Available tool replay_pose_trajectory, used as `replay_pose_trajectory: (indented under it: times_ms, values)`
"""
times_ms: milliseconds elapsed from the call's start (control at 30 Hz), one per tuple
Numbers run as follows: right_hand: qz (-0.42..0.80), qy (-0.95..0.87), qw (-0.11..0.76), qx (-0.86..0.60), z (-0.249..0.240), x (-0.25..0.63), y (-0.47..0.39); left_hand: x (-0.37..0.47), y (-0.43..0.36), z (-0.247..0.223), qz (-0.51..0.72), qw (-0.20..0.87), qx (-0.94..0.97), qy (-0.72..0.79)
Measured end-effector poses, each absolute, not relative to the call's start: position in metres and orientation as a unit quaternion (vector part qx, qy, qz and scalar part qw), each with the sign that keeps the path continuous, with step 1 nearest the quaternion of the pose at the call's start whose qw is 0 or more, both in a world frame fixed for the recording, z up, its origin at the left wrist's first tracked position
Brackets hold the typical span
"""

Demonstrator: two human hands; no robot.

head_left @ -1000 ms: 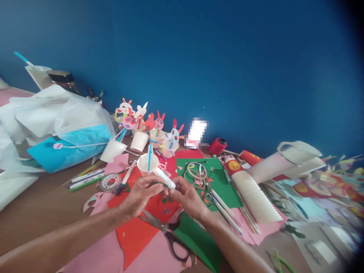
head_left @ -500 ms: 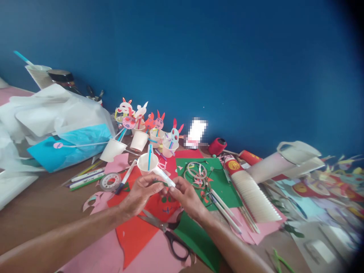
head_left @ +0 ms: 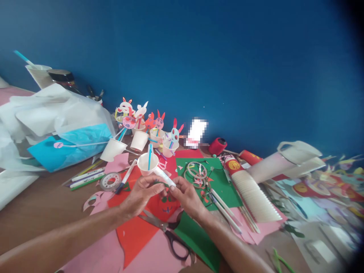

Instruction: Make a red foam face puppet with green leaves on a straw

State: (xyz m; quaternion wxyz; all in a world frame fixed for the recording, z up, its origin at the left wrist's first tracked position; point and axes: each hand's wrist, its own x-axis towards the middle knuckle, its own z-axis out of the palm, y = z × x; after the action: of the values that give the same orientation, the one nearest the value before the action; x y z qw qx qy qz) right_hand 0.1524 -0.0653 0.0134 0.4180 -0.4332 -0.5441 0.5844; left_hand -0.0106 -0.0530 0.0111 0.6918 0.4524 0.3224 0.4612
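Both my hands meet at the middle over the papers. My right hand [head_left: 184, 195] pinches the near end of a small white tube [head_left: 165, 176], perhaps glue. Closed fingers of my left hand [head_left: 145, 191] hold the tube's side. Just beyond it stands a white paper cup [head_left: 147, 163] with a blue straw in it. Under my hands lies a red paper piece [head_left: 167, 208] with a drawn face, partly covered. Black-handled scissors [head_left: 178, 246] rest below on red and pink paper.
Several paper cups with rabbit-like figures [head_left: 159, 120] stand by the blue wall. To the left are a tape roll [head_left: 110, 182], markers [head_left: 87, 180] and plastic bags [head_left: 57, 110]. A stack of cups [head_left: 253, 195] lies to the right, near green paper [head_left: 224, 182].
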Motion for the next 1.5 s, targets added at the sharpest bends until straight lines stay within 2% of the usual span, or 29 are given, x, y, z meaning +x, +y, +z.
replay_pose_trajectory:
  times_ms: [167,400,633,967,1100,1200,1367,1500]
  values:
    - [0.599,-0.552,0.359,-0.456,0.016,0.153,-0.066,-0.01,-0.053,0.012,0.454,0.691,0.461,0.322]
    - [0.593,-0.527,0.431,-0.431,0.012,0.149,-0.067,-0.011,-0.053,0.01,0.448,0.686,0.465,0.335]
    - [0.606,-0.536,0.396,-0.433,0.009,0.15,-0.069,-0.01,-0.053,0.009,0.445,0.696,0.465,0.318]
    - [0.547,-0.483,0.503,-0.463,0.013,0.145,-0.067,-0.008,-0.057,0.014,0.418,0.691,0.485,0.335]
    - [0.49,-0.453,0.581,-0.467,0.022,0.156,-0.061,-0.005,-0.061,0.021,0.405,0.672,0.502,0.364]
    - [0.492,-0.429,0.626,-0.426,0.03,0.169,-0.057,-0.003,-0.058,0.017,0.411,0.676,0.473,0.387]
    - [0.476,-0.461,0.63,-0.404,0.042,0.182,-0.056,-0.005,-0.048,0.007,0.42,0.676,0.425,0.431]
    - [0.427,-0.522,0.615,-0.409,0.046,0.182,-0.06,-0.005,-0.049,0.007,0.418,0.693,0.421,0.409]
